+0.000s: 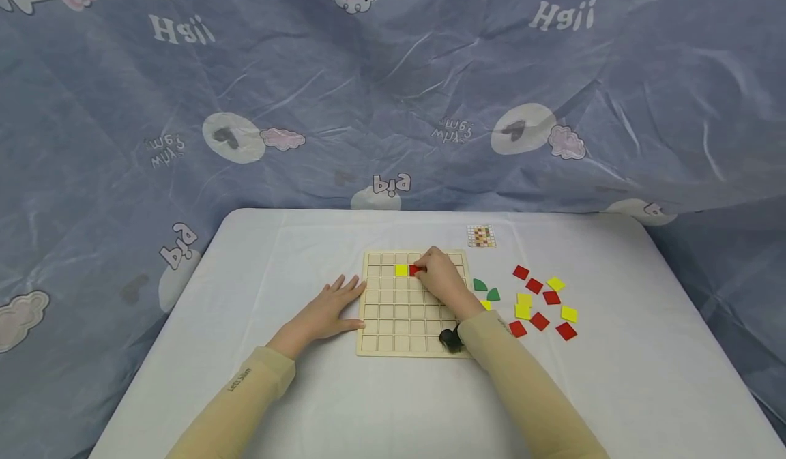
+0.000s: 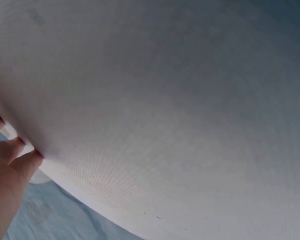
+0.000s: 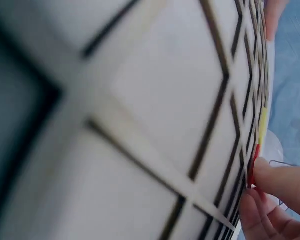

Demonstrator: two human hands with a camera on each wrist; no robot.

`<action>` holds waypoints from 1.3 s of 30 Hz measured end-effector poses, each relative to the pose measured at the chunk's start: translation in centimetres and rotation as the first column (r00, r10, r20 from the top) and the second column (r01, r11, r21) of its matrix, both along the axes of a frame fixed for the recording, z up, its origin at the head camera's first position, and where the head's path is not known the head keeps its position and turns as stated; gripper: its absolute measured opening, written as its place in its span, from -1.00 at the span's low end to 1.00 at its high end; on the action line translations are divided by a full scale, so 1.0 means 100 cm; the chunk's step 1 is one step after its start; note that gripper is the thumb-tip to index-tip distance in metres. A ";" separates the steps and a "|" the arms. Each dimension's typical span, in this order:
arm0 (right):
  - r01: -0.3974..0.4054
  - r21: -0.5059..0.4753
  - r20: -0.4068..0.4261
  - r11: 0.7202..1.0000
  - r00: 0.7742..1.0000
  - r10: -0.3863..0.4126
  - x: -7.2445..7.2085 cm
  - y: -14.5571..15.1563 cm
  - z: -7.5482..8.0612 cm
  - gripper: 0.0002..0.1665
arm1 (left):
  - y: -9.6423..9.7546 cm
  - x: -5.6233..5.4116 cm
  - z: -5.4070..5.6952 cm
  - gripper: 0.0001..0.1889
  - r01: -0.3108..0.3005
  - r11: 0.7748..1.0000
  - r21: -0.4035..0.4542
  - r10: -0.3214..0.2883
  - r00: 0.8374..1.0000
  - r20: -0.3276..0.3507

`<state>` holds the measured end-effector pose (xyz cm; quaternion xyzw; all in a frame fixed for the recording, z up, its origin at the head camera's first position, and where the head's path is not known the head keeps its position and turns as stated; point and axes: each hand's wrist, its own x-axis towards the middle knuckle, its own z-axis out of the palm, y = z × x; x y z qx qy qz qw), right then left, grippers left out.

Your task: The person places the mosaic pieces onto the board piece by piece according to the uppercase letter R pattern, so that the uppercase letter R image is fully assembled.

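A wooden grid board (image 1: 393, 320) lies on the white table. One yellow square tile (image 1: 401, 270) sits in a cell of its second row from the far side. Just to the right of it, my right hand (image 1: 443, 279) pinches a red square tile (image 1: 414, 271) at the board; the right wrist view shows the thumb and a finger on this red tile (image 3: 256, 152). My left hand (image 1: 327, 311) rests on the table with spread fingers, its tips touching the board's left edge. In the left wrist view only part of that left hand (image 2: 9, 172) shows.
Right of the board lie several loose red tiles (image 1: 540, 321) and yellow tiles (image 1: 568, 314), plus two green quarter-round pieces (image 1: 479, 285). A small printed pattern card (image 1: 481, 236) lies behind them. A black object (image 1: 451, 339) is by my right cuff, over the board's near right corner.
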<state>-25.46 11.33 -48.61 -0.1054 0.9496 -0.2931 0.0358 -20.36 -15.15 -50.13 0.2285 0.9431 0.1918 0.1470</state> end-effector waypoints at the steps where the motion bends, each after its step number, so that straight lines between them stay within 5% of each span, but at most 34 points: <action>1: -0.006 0.000 0.008 1.000 1.000 0.006 0.000 0.000 0.000 -0.66 | 0.000 0.000 0.000 -0.11 -0.003 1.000 -0.002 0.003 1.000 0.002; 12: 0.039 -0.147 0.024 0.988 0.999 -0.036 0.016 0.055 0.017 -0.63 | -0.004 0.002 -0.006 -0.10 -0.015 1.000 -0.022 0.016 1.000 0.017; 24: 0.169 -0.008 0.088 0.986 0.982 -0.168 0.054 0.149 0.013 -0.62 | -0.003 0.000 -0.003 -0.12 0.002 1.000 -0.021 -0.002 1.000 0.002; 39: 0.093 0.165 0.176 0.982 0.977 -0.122 0.078 0.171 0.006 -0.60 | -0.002 -0.001 -0.002 -0.12 0.015 1.000 0.004 -0.015 1.000 -0.007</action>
